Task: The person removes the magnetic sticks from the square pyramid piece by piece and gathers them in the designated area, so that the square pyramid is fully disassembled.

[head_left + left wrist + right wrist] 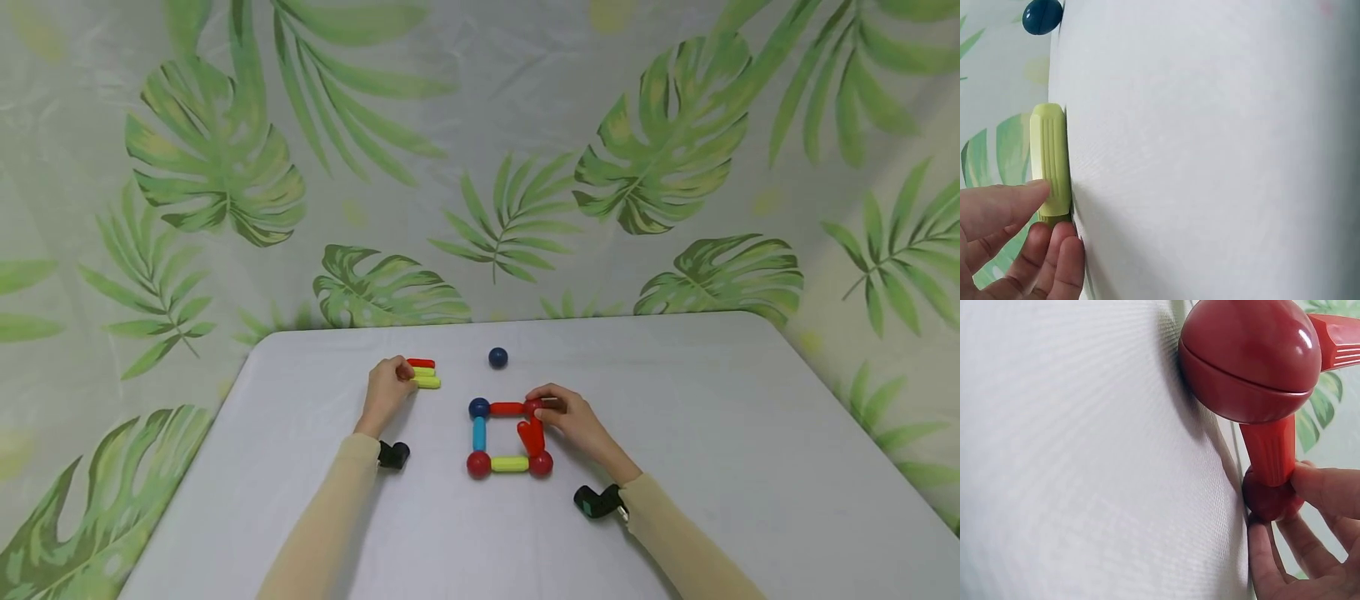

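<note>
Left hand (387, 389) lies left of the square frame of glossy balls and plastic-looking rods (496, 464), slightly beyond it; thumb and curled fingers pinch the near end of a ridged yellow-green rod (1049, 156). Beside that rod, also left of the frame, lie a second yellow-green rod (425, 372) and a slim red rod (422, 363), partly covered by the hand. Frame, left side: glossy dark blue ball (479, 407) at the far corner, light blue rod (479, 434), glossy red ball (479, 464) at the near corner. Beyond the frame, apart from it: a loose dark blue ball (498, 357). Frame, right side: red ball (541, 463) at the near corner, with one red rod (527, 437) rising from it and another red rod running to the far-right red ball (1266, 497). Right hand (572, 415), at the frame's far-right corner, grasps that ball between thumb and fingers.
</note>
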Available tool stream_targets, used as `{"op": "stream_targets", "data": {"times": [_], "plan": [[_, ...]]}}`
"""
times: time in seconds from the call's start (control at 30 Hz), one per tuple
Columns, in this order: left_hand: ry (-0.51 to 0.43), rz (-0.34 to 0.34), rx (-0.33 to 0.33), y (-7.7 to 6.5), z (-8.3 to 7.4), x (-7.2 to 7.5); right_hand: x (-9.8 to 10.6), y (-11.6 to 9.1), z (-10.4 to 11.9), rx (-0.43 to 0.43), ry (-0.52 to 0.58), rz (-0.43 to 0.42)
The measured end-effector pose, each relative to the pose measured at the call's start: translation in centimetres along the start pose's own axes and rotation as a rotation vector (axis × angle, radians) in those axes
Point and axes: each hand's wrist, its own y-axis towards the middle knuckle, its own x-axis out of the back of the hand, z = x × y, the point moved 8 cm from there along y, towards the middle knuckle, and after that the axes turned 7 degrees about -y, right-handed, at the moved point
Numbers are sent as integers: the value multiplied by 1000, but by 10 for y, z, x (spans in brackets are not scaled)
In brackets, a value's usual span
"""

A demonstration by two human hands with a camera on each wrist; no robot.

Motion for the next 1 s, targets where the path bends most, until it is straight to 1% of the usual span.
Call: {"op": "stream_targets", "data": {"times": [0.1,0.17,0.23,0.27,0.3,0.33,0.4,0.47,0.5,0.53,0.57,0.6,0.63,0.7,0.77,0.8,0.87,0.93,1.0], "plan": [[14,-1,1,0,-2,2,0,0,-1,-5,8,-1],[-11,-4,-17,-4,-8,2,0,0,-1,-4,10,-2],[-89,22,-61,-11,-21,-3,0,0,-2,-5,10,-3],[-138,56,-90,-16,-30,-8,0,0,-2,-6,9,-3],[-192,109,-127,-22,-41,-15,0,0,-3,-6,6,-3],[-249,180,-166,-29,-52,-25,0,0,-3,-6,4,-2],[-335,360,-238,-46,-77,-48,1,0,-2,-6,1,-3],[-357,542,-297,-66,-98,-72,1,-1,-1,-1,2,-3],[-354,615,-322,-75,-106,-82,1,-1,0,12,-2,-1],[-340,665,-342,-83,-112,-91,2,-1,1,16,0,-1],[-322,692,-363,-89,-118,-98,2,-1,1,21,0,-1],[-296,699,-377,-93,-121,-103,1,-1,2,26,0,0],[-272,691,-390,-96,-124,-106,1,-1,2,30,-2,2],[-230,645,-406,-98,-127,-108,0,-1,3,39,-7,6],[-187,592,-416,-98,-127,-106,0,-1,3,34,-1,7],[-164,564,-418,-98,-126,-104,0,-1,3,34,-1,6],[-149,520,-411,-96,-122,-99,0,-1,2,29,-1,4],[-161,468,-386,-91,-115,-90,1,-1,2,22,-1,0],[-197,394,-338,-83,-104,-76,1,0,1,15,-4,-3]]}}
